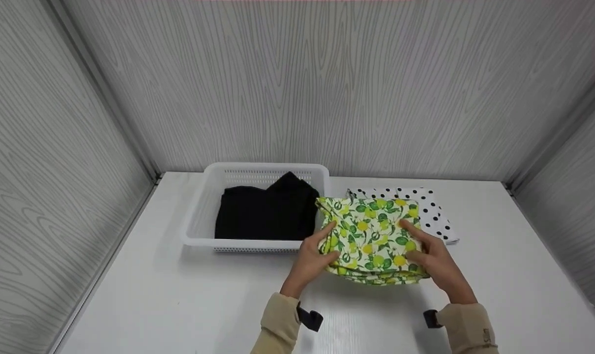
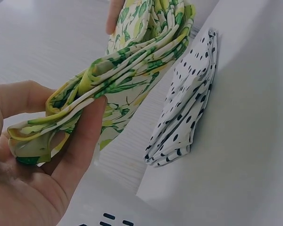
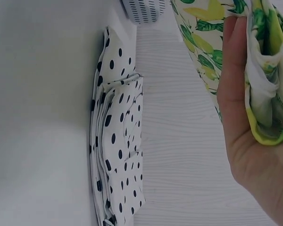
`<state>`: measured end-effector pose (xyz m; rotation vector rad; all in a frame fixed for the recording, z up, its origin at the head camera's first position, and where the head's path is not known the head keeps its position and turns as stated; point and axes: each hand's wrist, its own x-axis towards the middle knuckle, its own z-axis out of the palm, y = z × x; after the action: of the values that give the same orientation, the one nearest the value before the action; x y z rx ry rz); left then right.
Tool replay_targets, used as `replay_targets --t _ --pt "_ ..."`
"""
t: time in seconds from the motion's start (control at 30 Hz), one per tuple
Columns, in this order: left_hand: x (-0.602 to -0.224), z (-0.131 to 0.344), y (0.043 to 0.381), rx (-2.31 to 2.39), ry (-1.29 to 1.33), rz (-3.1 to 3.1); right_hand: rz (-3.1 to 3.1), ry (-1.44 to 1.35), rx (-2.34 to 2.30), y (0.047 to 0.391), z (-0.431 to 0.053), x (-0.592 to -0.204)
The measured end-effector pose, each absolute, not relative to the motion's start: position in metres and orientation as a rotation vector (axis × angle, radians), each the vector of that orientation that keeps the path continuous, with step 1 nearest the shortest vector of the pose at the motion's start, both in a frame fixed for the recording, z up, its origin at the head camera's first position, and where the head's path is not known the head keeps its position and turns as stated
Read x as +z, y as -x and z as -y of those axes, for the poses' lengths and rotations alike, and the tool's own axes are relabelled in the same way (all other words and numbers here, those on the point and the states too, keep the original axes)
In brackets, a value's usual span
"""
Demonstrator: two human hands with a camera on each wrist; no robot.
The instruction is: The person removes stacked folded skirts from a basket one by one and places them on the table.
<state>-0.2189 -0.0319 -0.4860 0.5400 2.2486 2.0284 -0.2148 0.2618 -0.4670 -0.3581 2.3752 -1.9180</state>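
A folded lemon-print cloth [image 1: 371, 236], white with yellow lemons and green leaves, is held up above the table between both hands. My left hand [image 1: 312, 255] grips its left edge, thumb on one face and fingers on the other; the left wrist view shows its stacked layers [image 2: 118, 70] pinched there. On the opposite edge my right hand [image 1: 435, 260] grips the cloth the same way, and the right wrist view shows fingers [image 3: 235, 70] along its underside. Behind it, a folded white cloth with black dots [image 1: 432, 214] lies on the table, partly hidden in the head view.
Left of the hands stands a white plastic basket [image 1: 194, 231] with perforated sides. Folded black fabric [image 1: 263, 214] lies inside it. The white table [image 1: 145, 295] meets a grey wood-grain back wall [image 1: 297, 88], and side panels rise at left and right.
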Motion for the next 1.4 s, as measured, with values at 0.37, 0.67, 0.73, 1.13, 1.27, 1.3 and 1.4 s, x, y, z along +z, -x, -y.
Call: replay_targets --t 0.37,0.67,0.73,1.13,1.27,1.3,1.4 --pt "-0.494 0.017 0.206 1.953 -0.503 -2.246 -2.384 0.3 -1.95 0.195 -0.277 -0.479" --pt "-0.508 0.011 0.189 1.941 -0.458 -2.215 -2.333 0.198 -1.947 0.18 -0.285 -0.494" --pt "-0.513 0.01 0.185 1.934 -0.448 -2.199 -2.343 0.192 -1.935 0.177 -0.286 -0.498" --pt "-0.537 0.002 0.178 1.917 -0.432 -2.186 -2.3 0.016 -1.77 0.17 -0.298 -0.512" --pt "-0.543 0.001 0.175 1.889 -0.386 -2.199 -2.295 -0.014 -1.705 0.169 -0.299 -0.517" --pt "-0.544 0.001 0.175 1.88 -0.372 -2.206 -2.298 -0.02 -1.687 0.169 -0.299 -0.519" --pt "-0.547 0.002 0.175 1.863 -0.333 -2.206 -2.313 -0.042 -1.632 0.169 -0.299 -0.523"
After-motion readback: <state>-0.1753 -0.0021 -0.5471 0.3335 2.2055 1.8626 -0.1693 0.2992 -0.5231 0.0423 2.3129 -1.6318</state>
